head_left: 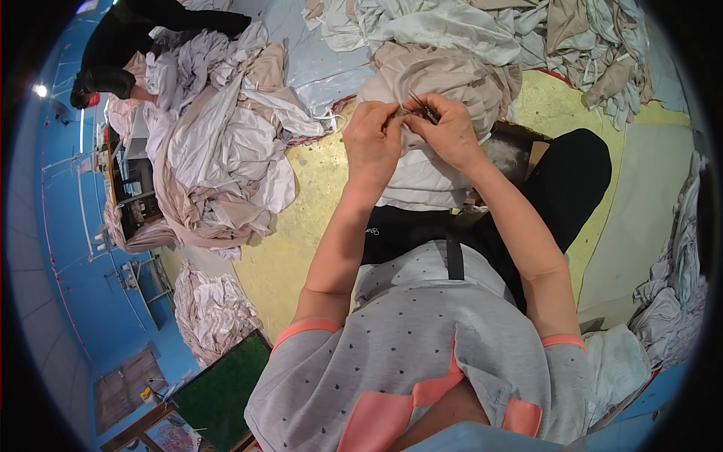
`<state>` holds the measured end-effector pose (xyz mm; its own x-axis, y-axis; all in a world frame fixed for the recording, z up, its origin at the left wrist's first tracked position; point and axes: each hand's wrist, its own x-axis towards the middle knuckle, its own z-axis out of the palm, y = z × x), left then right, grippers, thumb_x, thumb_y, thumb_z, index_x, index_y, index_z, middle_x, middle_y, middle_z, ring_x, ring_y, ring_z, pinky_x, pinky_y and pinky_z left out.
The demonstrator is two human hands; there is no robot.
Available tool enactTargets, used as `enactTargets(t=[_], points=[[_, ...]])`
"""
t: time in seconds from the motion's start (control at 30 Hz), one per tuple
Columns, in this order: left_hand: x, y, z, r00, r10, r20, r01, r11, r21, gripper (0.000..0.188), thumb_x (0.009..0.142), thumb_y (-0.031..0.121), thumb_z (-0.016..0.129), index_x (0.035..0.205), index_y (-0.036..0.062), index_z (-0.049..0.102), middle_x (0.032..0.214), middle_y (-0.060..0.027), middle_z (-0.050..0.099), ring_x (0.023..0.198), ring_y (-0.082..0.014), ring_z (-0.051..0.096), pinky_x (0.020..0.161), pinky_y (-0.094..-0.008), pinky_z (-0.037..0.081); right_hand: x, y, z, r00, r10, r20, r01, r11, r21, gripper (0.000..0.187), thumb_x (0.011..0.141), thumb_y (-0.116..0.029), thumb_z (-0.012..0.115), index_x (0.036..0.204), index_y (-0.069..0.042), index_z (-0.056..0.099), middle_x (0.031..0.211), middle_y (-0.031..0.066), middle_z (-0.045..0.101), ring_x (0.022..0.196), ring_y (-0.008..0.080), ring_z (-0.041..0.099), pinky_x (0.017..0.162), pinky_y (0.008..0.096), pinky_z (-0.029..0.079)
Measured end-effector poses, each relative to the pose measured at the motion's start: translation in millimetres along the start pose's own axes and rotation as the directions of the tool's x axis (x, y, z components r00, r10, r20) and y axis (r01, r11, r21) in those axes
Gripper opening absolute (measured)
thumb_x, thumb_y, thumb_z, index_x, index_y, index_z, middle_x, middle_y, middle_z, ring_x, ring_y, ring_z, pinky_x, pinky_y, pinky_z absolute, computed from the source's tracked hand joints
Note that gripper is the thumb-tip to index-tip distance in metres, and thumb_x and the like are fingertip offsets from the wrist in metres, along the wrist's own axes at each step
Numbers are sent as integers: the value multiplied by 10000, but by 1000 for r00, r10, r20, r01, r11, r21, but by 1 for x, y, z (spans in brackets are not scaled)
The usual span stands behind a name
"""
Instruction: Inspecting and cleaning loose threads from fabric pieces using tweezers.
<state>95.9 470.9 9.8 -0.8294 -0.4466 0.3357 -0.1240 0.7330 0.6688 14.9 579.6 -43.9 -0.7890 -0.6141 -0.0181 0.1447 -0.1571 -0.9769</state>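
In front of me lies a heap of beige fabric point(452, 71), its paler folds hanging down toward my lap. My left hand point(371, 142) is closed in a pinch at the near part of this fabric. Close beside it, my right hand point(449, 134) is closed around small dark thread snips point(423, 109), whose thin points stick out above the fingers. The fingertips of both hands almost meet over the cloth. What exactly lies between the two pinches is too small to make out.
Large piles of white and beige cloth point(218, 143) lie to the left, with more fabric point(452, 30) at the far side. A person in dark clothes point(124, 38) bends over the left pile. An open cardboard box point(520, 154) stands by my right knee on yellow flooring point(301, 226).
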Motion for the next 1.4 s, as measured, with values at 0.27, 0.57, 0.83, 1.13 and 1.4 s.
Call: enactTargets(t=[0.27, 0.57, 0.83, 1.13, 1.4], points=[[-7, -33, 8, 995, 93, -36, -91, 994, 61, 129, 771, 8, 646, 880, 47, 703, 790, -93, 644, 760, -234, 634, 681, -320, 501, 3, 11, 8, 998, -57, 31, 61, 989, -135, 181, 804, -50, 658, 964, 35, 667, 815, 72, 674, 712, 110, 590, 655, 250, 490], [-18, -7, 10, 969, 79, -236, -71, 997, 44, 68, 758, 29, 624, 735, 36, 560, 697, -124, 552, 641, -340, 580, 544, -412, 450, -7, 18, -6, 998, 28, 63, -28, 1000, -2, 130, 867, 13, 625, 994, 30, 638, 884, 10, 637, 806, 62, 562, 731, 199, 461], [-19, -11, 11, 960, 91, -266, -81, 995, 50, 73, 765, 19, 610, 751, 29, 539, 703, -130, 561, 613, -344, 577, 522, -419, 444, -3, 18, -3, 998, 23, 51, -24, 999, 22, 128, 867, 26, 621, 993, 20, 641, 893, 3, 631, 803, 58, 558, 751, 193, 459], [-22, -7, 12, 956, -83, -282, 43, 988, -145, 108, 772, 59, 634, 782, 30, 531, 706, -130, 569, 631, -332, 585, 545, -415, 451, -7, 20, -7, 999, 52, -11, -50, 989, 140, 135, 862, 22, 632, 997, 24, 637, 922, 16, 638, 831, 67, 574, 768, 196, 467], [-24, -14, 21, 968, 97, -233, -91, 995, 35, 95, 781, 70, 625, 799, 32, 540, 729, -113, 567, 628, -319, 588, 541, -415, 452, -8, 22, -8, 999, 52, 13, -53, 984, 172, 123, 868, 22, 633, 991, 26, 636, 938, 29, 643, 850, 71, 580, 782, 194, 468]])
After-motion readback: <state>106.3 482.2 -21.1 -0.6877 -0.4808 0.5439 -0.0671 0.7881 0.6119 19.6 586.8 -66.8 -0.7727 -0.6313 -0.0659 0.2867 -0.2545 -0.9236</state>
